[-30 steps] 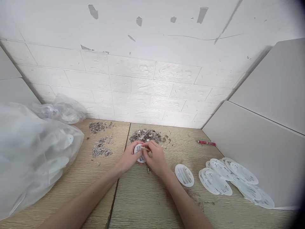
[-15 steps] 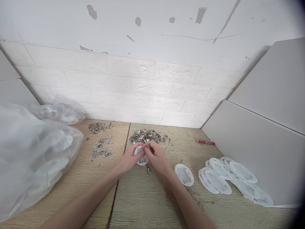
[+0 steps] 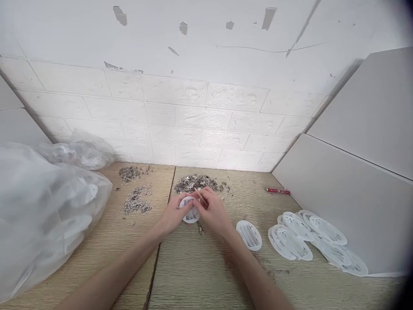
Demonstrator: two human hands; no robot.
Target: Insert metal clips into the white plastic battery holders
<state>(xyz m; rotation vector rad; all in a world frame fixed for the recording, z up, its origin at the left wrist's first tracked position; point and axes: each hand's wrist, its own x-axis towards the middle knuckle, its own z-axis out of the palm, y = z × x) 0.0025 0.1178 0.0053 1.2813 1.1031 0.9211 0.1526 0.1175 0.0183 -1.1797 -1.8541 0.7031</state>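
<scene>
A round white plastic piece with slots across its face is held over the table, tilted. My left hand grips its left side, thumb on the face. My right hand is closed round a thin wooden stick that points up and left, and its thumb presses at the piece's upper right edge. Just beyond the hands lies a heap of small metal parts. A few metal bits rest below the right hand. Another white piece lies flat near the right forearm.
Several white pieces are stacked at the right, with a red tool beyond them. Two piles of tiny metal parts lie at the left, beside large plastic bags. A wall closes the back.
The held white piece has turned a little and more of its slotted face shows. My right thumb has shifted slightly on it. The whole view has moved slightly.
</scene>
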